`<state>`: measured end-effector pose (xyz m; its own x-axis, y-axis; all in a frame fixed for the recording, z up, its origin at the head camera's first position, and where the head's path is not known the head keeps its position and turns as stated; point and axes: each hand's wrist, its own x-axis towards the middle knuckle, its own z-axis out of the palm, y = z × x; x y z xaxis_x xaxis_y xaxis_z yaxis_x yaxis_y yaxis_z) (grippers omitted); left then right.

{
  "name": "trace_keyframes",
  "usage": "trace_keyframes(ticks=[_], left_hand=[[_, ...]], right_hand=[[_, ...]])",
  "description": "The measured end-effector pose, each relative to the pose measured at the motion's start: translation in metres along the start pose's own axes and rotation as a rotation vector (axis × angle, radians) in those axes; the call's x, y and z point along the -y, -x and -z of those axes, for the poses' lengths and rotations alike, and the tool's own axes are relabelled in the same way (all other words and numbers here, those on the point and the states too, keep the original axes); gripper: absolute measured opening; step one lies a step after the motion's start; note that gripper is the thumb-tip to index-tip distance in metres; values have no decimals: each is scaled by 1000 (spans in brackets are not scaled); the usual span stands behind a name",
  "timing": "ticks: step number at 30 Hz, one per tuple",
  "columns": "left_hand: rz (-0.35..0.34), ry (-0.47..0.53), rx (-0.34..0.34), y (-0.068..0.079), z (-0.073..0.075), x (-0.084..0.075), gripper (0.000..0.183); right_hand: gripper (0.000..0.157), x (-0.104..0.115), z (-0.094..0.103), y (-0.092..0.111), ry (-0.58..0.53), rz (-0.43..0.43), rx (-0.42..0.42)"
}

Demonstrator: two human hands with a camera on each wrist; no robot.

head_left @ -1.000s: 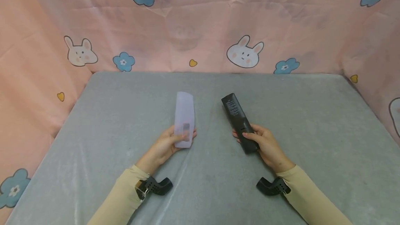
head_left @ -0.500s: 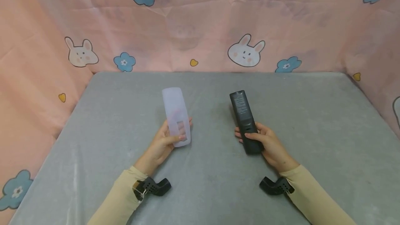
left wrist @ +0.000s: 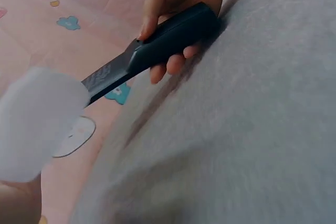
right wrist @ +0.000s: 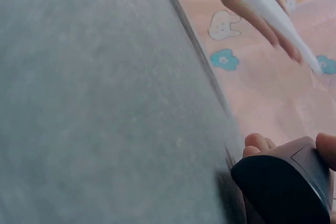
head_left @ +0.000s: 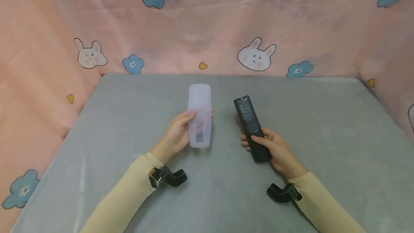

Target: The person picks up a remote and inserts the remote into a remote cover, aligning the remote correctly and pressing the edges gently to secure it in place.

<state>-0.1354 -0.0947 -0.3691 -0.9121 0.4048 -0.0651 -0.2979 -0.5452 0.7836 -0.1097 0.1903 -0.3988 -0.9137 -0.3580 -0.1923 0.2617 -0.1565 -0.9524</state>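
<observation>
A translucent whitish remote-control cover (head_left: 199,98) with a rectangular cutout near its lower end is held above the table by my left hand (head_left: 175,134). The thumb lies along its left edge, and fingers show behind it. To the right, a black remote control (head_left: 251,123) tilts with its far end leftward, its printed back facing up. My right hand (head_left: 280,152) grips its lower half, thumb across the back and fingers beneath. In the left wrist view the cover (left wrist: 39,121) is blurred. A gap separates the cover from the remote.
A grey cloth covers the table (head_left: 207,197). Behind it and at the sides hangs a pink curtain (head_left: 207,21) printed with rabbits, flowers and hearts. A black wrist mount (head_left: 168,176) sticks out inward from the left sleeve, and another mount (head_left: 284,192) from the right.
My left hand has carried the cover rightward and slightly farther away, straightening it from a leftward lean, with the thumb now higher on its edge. My right hand and the remote barely shift.
</observation>
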Motion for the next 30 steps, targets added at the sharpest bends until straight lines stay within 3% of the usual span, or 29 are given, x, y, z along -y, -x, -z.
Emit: trace_keyframes(ticks=[4,10,16,19,24,30], left_hand=[[-20,-32,-15,-25,-12,17,43],[-108,53,-37,-47,-19,38,46],[-112,129,-87,-46,-17,45,47],[-117,146,-79,-45,-14,46,46],[-125,138,-52,-43,-13,47,46],[-128,99,-116,-43,-10,52,48]], right_hand=[[56,0,0,0,17,-11,6],[54,-1,2,3,7,-7,-23],[52,0,-1,4,1,40,-1],[47,-1,-3,3,12,45,-1],[48,2,-8,5,17,2,-6],[42,0,-12,5,40,-28,23]])
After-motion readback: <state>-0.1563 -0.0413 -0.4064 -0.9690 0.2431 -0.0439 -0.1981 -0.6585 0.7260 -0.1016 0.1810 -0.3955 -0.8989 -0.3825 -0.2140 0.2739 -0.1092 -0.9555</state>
